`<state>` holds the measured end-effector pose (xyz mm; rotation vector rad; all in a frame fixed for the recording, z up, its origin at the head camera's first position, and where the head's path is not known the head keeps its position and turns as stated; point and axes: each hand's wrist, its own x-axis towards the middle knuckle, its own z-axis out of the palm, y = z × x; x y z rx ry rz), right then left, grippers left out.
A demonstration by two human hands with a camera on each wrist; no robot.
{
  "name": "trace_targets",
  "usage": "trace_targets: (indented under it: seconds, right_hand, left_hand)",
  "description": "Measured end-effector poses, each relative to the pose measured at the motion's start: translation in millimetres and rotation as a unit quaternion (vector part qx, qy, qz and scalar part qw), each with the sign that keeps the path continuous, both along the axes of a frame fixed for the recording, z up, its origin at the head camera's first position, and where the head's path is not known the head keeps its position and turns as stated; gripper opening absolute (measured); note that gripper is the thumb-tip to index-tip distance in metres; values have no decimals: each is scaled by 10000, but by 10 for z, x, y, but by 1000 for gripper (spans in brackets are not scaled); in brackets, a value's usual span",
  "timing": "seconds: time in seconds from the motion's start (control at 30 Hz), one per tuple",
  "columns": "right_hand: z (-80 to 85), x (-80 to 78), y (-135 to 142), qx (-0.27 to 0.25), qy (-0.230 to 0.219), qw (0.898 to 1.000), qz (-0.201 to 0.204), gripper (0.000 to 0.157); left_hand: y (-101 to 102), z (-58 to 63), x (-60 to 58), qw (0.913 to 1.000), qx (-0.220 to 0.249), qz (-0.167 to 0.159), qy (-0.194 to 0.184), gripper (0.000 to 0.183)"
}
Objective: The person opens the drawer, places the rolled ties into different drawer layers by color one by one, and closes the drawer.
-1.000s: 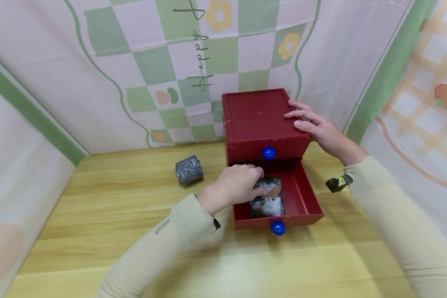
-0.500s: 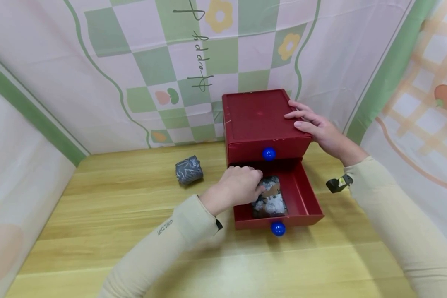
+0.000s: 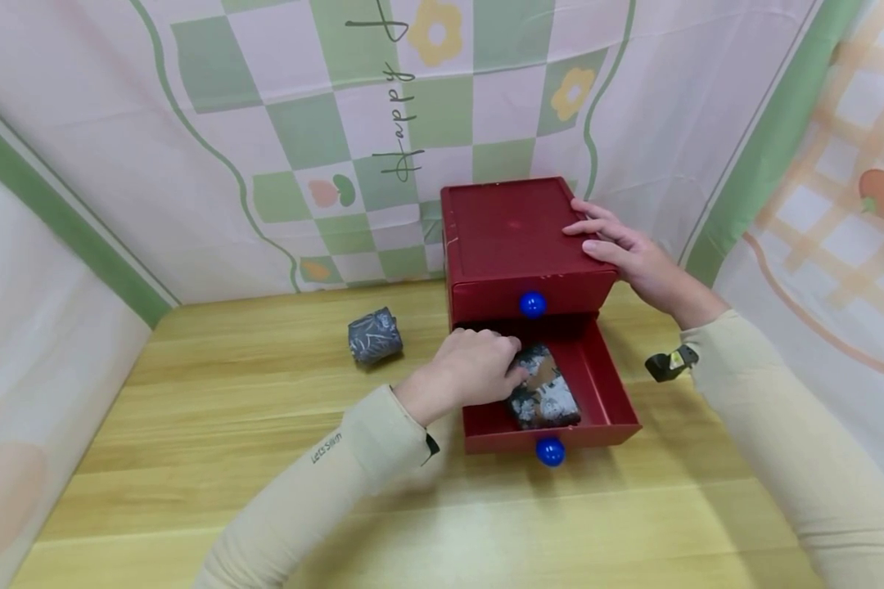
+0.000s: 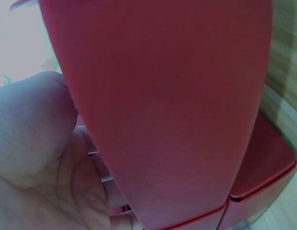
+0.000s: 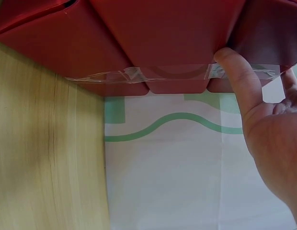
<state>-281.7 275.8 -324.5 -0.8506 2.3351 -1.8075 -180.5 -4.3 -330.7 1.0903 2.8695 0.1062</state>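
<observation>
A red two-drawer box [image 3: 511, 225] with blue knobs stands on the table, its lower drawer [image 3: 597, 384] pulled out. Inside that drawer a flat folded bundle [image 3: 548, 397], patterned in black, white and brown, lies at a slant. My left hand [image 3: 475, 368] reaches over the drawer's left wall, thumb and index finger at the bundle's upper left edge; its other fingers are mostly hidden. A red panel fills most of the left wrist view beside the left palm [image 4: 52, 182]. My right hand [image 3: 637, 258] rests with spread fingers on the box's top right edge.
A grey rolled bundle [image 3: 374, 336] with light streaks lies on the wooden table [image 3: 214, 409], left of the box. Patterned cloth [image 3: 295, 131] hangs behind and at both sides. Clear tape [image 5: 175, 73] runs along the box's side in the right wrist view.
The patterned bundle has turned and shifted right inside the drawer. My left hand has moved only slightly; the right hand stays on the box.
</observation>
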Motion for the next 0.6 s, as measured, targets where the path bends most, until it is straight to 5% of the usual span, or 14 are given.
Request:
trace_targets:
  seconds: [0.6]
  right_hand:
    - [4,1,4,97,-50,9999,-46,36]
  left_hand:
    - [15,27,-1,9999,86,6,-57,44]
